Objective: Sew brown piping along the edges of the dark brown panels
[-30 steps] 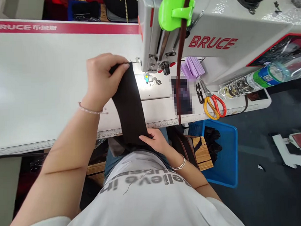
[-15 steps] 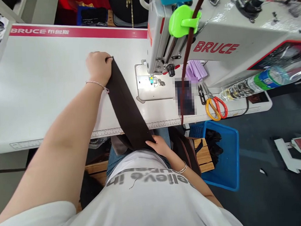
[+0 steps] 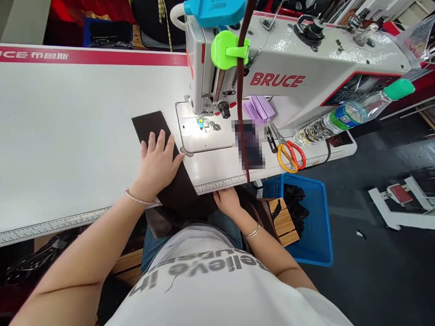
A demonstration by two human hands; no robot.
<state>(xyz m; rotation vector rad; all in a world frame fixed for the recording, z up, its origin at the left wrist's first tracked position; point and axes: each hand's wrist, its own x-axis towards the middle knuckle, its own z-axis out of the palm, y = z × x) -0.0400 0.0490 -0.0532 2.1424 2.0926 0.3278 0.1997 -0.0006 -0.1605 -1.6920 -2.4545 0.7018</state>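
Dark fabric strip [image 3: 147, 125], flat under open fingers [image 3: 162, 145] of left hand [image 3: 156, 167], right hand [image 3: 228, 203] open beside it

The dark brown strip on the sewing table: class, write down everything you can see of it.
A long, flat, matte dark brown strip, fabric or leather, with a square-cut far end. It lies on the white table left of the needle plate, under the spread left hand, its near end running over the front edge towards the lap.

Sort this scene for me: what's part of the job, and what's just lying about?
Part of the job: dark brown strip, left hand pressing it flat, right hand at its near end, sewing machine.
Lying about: red-and-yellow scissors, plastic bottle, blue basket.
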